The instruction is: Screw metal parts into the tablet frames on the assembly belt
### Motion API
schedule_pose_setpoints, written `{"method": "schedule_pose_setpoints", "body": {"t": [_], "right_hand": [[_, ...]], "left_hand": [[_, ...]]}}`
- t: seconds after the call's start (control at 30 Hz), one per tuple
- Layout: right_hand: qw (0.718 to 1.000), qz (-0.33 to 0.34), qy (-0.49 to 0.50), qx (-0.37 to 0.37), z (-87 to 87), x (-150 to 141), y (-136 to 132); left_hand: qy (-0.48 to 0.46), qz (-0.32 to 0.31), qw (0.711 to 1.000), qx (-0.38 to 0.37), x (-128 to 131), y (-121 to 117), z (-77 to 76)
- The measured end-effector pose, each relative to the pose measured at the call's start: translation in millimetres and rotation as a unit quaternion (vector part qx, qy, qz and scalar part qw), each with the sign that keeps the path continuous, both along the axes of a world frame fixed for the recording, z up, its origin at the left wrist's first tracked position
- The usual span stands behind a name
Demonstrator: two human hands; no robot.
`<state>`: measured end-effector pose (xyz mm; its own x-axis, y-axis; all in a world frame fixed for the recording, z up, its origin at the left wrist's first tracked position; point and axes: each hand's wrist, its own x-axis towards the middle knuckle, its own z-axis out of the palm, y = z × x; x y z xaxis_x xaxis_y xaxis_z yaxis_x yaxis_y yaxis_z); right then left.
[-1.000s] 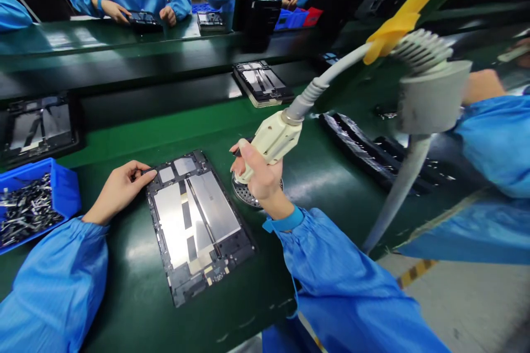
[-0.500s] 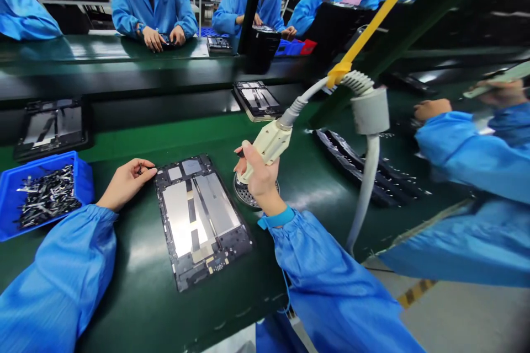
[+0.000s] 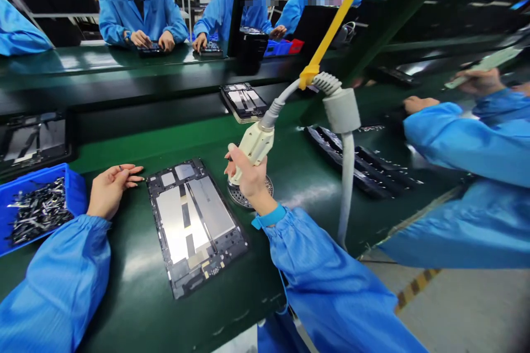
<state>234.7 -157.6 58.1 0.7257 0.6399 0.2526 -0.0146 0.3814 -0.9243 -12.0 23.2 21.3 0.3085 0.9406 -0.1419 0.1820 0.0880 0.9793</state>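
An opened tablet (image 3: 194,226) lies on the green bench in front of me, its silvery battery panels and dark circuit boards showing. Just off its upper left corner is my left hand (image 3: 111,187), open, with the fingers stretched out towards the edge. My right hand (image 3: 250,176) is wrapped round a cream-coloured corded hand tool (image 3: 259,140), right of the tablet. A round perforated metal disc (image 3: 240,197) shows beneath that hand; I cannot tell whether it belongs to the tool. Left of my left hand stands a blue bin (image 3: 78,193) of small black and silver strips (image 3: 39,212).
A yellow strap (image 3: 339,16) holds up the tool's grey cable (image 3: 345,176). More opened tablets (image 3: 244,100) lie further back and far left. Long black strips (image 3: 343,162) lie on the right, near a co-worker's sleeve (image 3: 464,132). Other people sit across the bench.
My left hand has drawn back slightly from the tablet's corner, and its pinched fingers have straightened. My right hand keeps its grip on the tool. The whole view has shifted a little.
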Motion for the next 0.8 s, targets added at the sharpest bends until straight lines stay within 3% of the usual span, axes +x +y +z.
{"method": "schedule_pose_setpoints", "body": {"t": [0.3,0.57,0.8], "right_hand": [[1.0,-0.01,-0.011,0.018,-3.6,-0.8,-0.3],[1.0,-0.014,-0.015,0.022,-5.1,2.1,1.3],[1.0,-0.01,-0.012,0.02,-4.4,-0.5,1.0]], "left_hand": [[-0.014,0.05,0.998,0.046,1.0,-3.8,-3.2],[0.006,-0.004,0.998,0.059,-1.2,-9.0,2.7],[0.043,0.004,0.997,0.057,1.4,-11.0,11.8]]}}
